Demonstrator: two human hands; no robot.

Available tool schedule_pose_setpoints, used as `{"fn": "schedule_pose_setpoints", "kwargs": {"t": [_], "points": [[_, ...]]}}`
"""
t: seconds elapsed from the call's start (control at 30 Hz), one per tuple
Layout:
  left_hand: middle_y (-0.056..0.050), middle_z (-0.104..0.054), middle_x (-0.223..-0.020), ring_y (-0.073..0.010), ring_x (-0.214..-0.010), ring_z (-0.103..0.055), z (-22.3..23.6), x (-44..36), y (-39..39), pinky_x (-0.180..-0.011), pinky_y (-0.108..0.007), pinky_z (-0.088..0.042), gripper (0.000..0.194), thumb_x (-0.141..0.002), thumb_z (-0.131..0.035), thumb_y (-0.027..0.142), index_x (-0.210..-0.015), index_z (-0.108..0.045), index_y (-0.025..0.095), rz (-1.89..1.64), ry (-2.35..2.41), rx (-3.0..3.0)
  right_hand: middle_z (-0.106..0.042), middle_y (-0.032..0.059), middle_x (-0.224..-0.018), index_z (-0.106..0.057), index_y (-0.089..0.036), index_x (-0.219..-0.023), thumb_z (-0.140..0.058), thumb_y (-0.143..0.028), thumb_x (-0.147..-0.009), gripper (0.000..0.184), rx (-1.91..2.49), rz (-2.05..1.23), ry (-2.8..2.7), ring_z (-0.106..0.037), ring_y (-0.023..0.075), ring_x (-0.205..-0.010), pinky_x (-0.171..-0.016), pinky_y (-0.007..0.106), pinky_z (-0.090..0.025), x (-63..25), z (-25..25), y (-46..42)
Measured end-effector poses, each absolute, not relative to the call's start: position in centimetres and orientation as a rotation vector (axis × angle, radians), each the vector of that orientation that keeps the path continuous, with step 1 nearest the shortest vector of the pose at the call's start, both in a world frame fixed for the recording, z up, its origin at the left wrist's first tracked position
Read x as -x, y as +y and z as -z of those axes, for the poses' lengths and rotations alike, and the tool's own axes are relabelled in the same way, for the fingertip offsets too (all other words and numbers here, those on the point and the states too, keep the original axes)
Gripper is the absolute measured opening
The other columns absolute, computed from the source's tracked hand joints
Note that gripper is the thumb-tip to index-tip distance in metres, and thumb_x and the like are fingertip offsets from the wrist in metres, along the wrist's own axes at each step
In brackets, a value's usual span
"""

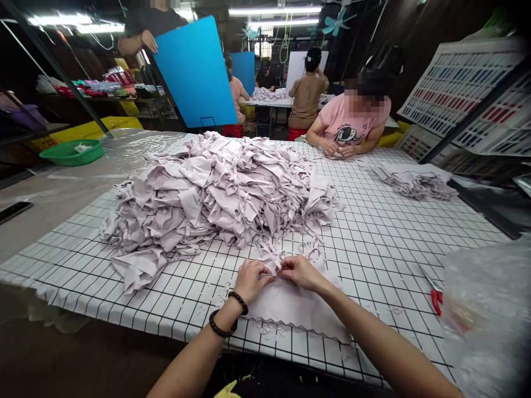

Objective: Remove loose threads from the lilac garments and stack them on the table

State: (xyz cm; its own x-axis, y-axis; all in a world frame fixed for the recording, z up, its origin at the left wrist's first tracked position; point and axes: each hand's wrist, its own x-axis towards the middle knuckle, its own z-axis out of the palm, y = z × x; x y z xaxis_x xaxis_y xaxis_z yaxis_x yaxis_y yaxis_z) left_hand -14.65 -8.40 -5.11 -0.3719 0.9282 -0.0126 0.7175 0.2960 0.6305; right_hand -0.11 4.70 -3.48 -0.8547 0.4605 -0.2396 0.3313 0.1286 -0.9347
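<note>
A pale pinkish-grey fabric piece with a wavy lower edge lies flat on the grid-patterned tabletop in front of me. My left hand, with dark beaded bracelets at its wrist, pinches the upper edge of this piece. Close beside it, my right hand is closed in a pinch on the same edge, where narrow strips of cloth bunch up. Beyond both hands rises a large heap of matching fabric pieces. Small scraps are scattered around the piece.
Red-handled scissors lie at the right beside a clear plastic bag. A fabric stack sits at the back right, near a seated person. A green basin and a phone are at left. Someone holds a blue board.
</note>
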Motion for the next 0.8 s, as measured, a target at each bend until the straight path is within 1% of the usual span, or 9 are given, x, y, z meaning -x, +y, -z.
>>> {"fn": "schedule_pose_setpoints", "kwargs": {"t": [0.13,0.27,0.47,0.57,0.7,0.8], "points": [[0.0,-0.064,-0.084,-0.0213,-0.09,-0.049,5.3,14.7,-8.4,-0.078,-0.031,-0.037,0.013,-0.074,-0.071,0.039,-0.079,-0.072,0.026,-0.768,2.193,-1.486,-0.062,-0.0007,-0.063,-0.071,-0.016,-0.074,-0.065,-0.026,-0.07,0.012,0.78,-1.772,-2.335,-0.05,0.0105,-0.057,-0.053,0.021,-0.035,0.1,3.5,4.9],[-0.001,-0.064,-0.084,-0.0217,-0.091,-0.049,5.2,14.7,-8.4,-0.078,-0.031,-0.037,0.014,-0.074,-0.071,0.039,-0.08,-0.072,0.026,-0.766,2.194,-1.481,-0.062,-0.0007,-0.063,-0.072,-0.016,-0.074,-0.067,-0.027,-0.068,0.014,0.809,-1.809,-2.336,-0.05,0.0106,-0.056,-0.053,0.021,-0.036,0.0,3.5,5.0],[-0.001,-0.065,-0.085,-0.0224,-0.091,-0.05,5.2,14.6,-8.4,-0.079,-0.032,-0.037,0.015,-0.075,-0.07,0.04,-0.081,-0.072,0.027,-0.754,2.19,-1.497,-0.067,0.001,-0.069,-0.074,-0.016,-0.08,-0.065,-0.027,-0.07,0.017,0.793,-1.812,-2.38,-0.055,0.0118,-0.059,-0.055,0.021,-0.038,0.0,3.2,5.0],[-0.002,-0.065,-0.085,-0.023,-0.092,-0.05,5.2,14.7,-8.4,-0.078,-0.033,-0.038,0.015,-0.075,-0.07,0.041,-0.081,-0.072,0.027,-0.747,2.194,-1.51,-0.068,0.0023,-0.07,-0.073,-0.015,-0.078,-0.065,-0.025,-0.069,0.016,0.791,-1.677,-2.489,-0.057,0.0131,-0.061,-0.056,0.021,-0.039,0.3,2.6,4.9],[-0.001,-0.065,-0.084,-0.0221,-0.09,-0.051,5.2,14.7,-8.4,-0.078,-0.032,-0.038,0.015,-0.076,-0.069,0.04,-0.08,-0.072,0.026,-0.76,2.185,-1.528,-0.068,0.0029,-0.071,-0.073,-0.015,-0.073,-0.063,-0.017,-0.068,0.011,0.704,-1.409,-2.658,-0.059,0.014,-0.065,-0.058,0.021,-0.04,0.7,1.6,4.8],[0.0,-0.066,-0.084,-0.0214,-0.09,-0.051,5.3,14.7,-8.4,-0.078,-0.032,-0.038,0.015,-0.076,-0.069,0.04,-0.08,-0.072,0.026,-0.769,2.185,-1.536,-0.069,0.0024,-0.07,-0.073,-0.016,-0.072,-0.06,-0.012,-0.068,0.014,0.61,-1.335,-2.729,-0.06,0.0138,-0.066,-0.06,0.021,-0.04,0.9,1.3,4.9]]}}
